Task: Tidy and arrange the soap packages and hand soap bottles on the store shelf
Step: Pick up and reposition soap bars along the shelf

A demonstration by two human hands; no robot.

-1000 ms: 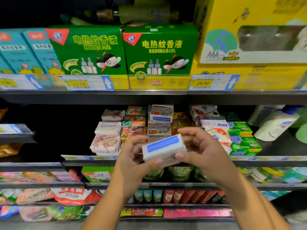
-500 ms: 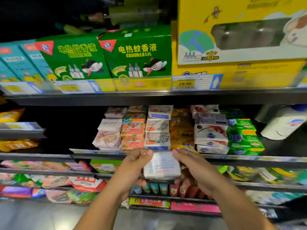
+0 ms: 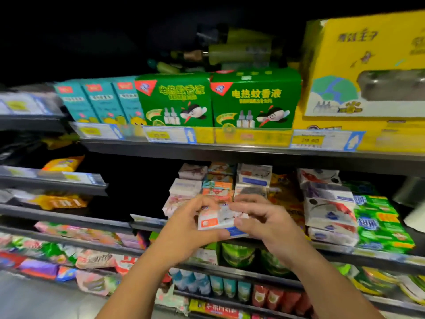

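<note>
A small white soap box [image 3: 218, 218] with an orange patch and a blue edge is held in front of the middle shelf. My left hand [image 3: 188, 229] grips its left end and my right hand [image 3: 259, 217] pinches its right end. Behind the hands, stacks of soap packages [image 3: 253, 178] stand on the middle shelf [image 3: 147, 218]: pale floral packs at left, orange packs, white-and-blue boxes, yellow packs, white-and-red packs [image 3: 328, 208], and green packs [image 3: 379, 222] at right. A white bottle [image 3: 414, 217] shows partly at the right edge.
Green mosquito-liquid boxes [image 3: 253, 100], teal boxes [image 3: 99, 100] and a large yellow box [image 3: 368, 72] fill the shelf above, with price tags on its rail. Lower shelves hold bagged goods [image 3: 92, 259] and small bottles [image 3: 220, 284]. The view is blurred by motion.
The soap box has been turned in both hands, from its blue face to a printed back, then to the orange-patched side. It has risen back in front of the soap stacks. The view swung left.
</note>
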